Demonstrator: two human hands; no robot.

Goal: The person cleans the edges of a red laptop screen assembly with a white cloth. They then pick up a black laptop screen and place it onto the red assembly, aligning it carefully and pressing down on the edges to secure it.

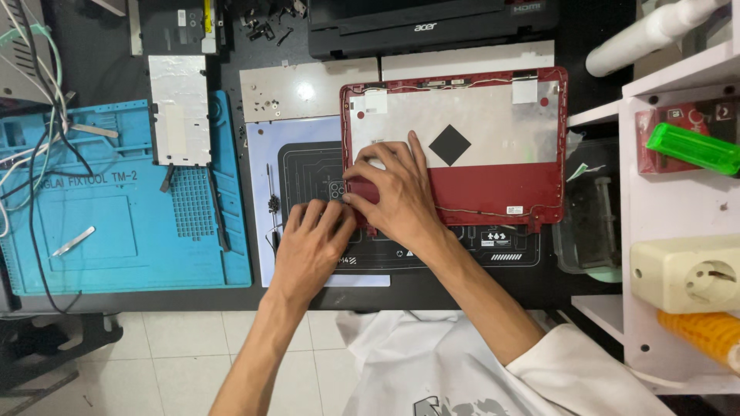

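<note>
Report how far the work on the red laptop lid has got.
Done: the red lid shell lies opened on the black mat, its foil lining bare; a metal plate and another panel lie aside. In hand: the right hand presses the shell's left edge while the left hand works at its corner. Left: thin cables along the rim remain.

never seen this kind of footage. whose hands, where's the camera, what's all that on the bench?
There is one picture, from a camera on a person's head, looking down at their two bare hands; no machine. The right hand presses on a red laptop lid shell, lying inside up on a dark printed mat. The left hand touches the shell's left edge, fingertips together; whether it pinches a small part is unclear. To the left lie a blue repair mat, tweezers and a grey metal plate. A black laptop sits behind.
</note>
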